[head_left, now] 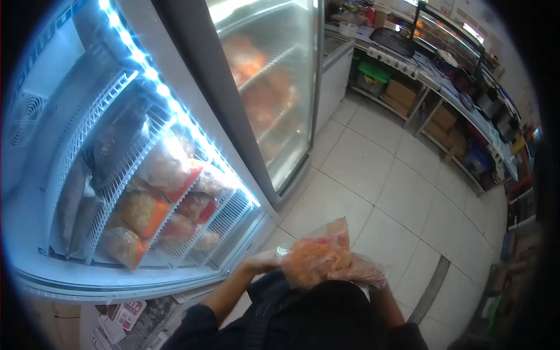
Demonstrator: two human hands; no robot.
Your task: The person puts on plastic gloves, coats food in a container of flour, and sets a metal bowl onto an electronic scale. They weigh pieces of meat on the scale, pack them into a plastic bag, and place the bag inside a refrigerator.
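Note:
In front of my body is a clear plastic bag of orange-red food [318, 254], its loose top sticking up. My left hand [267, 260] is closed on the bag's left side, with the fingertips partly hidden by it. From the other side my right hand [364, 272], in a thin clear plastic glove, grips the lower right of the bag. What the food is, I cannot make out. To the left, a lit fridge [204, 122] stands open, and its wire racks carry several bagged foods [143, 213].
Beside the open fridge is a second fridge with a fogged glass door [274, 87] and orange bags inside. Tiled floor [391, 198] spreads ahead. A counter [431, 76] with cooking equipment and boxes [402, 93] beneath runs along the far right.

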